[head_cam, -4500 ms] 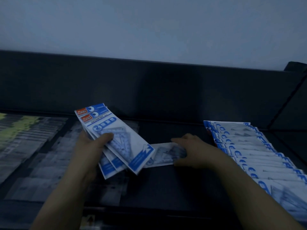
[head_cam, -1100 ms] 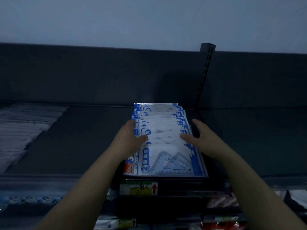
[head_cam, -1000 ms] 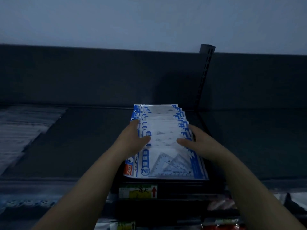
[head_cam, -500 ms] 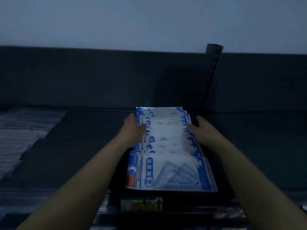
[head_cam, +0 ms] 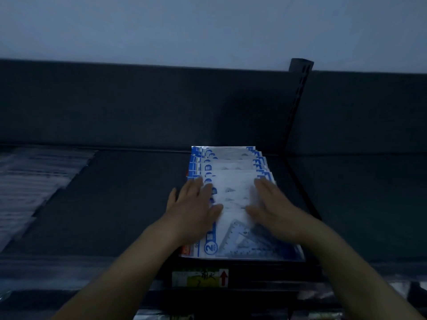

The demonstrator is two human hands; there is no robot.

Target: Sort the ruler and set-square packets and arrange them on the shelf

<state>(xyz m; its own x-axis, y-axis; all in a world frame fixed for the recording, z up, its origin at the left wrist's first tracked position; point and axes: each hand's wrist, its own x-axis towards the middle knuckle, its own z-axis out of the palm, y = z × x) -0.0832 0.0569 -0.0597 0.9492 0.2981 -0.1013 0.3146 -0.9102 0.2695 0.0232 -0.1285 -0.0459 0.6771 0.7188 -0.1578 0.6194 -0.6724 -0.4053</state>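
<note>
Pressing down on an overlapping row of set-square packets [head_cam: 231, 167], both hands lay flat with fingers straight and gripped nothing. The left hand [head_cam: 191, 211] covered the row's left edge, its thumb reaching rightward across the white film. The right hand [head_cam: 275, 211] rested palm-down on the right side, its thumb pointing toward the left one. Motion blur softened both hands.

The packets sat on a dark shelf [head_cam: 127, 204], shingled from the back panel [head_cam: 138, 107] toward the front lip, each blue-and-white header showing behind the next. The front packet [head_cam: 245, 244] lay nearest the viewer at the shelf edge. Clear set squares showed through its film, with a circled "2" and a small red-orange logo at its left end. Its right end was partly hidden by the right forearm.

Just below that packet, a yellow-green price label [head_cam: 199, 278] with a red arrow was fixed to the shelf's front rail. A slotted upright [head_cam: 299, 95] rose just to the right of the row, against the back panel. Well apart to the left, pale packets [head_cam: 32, 181] lay spread on the same shelf, too blurred to identify. A plain light wall [head_cam: 184, 26] filled the view above the panel.
</note>
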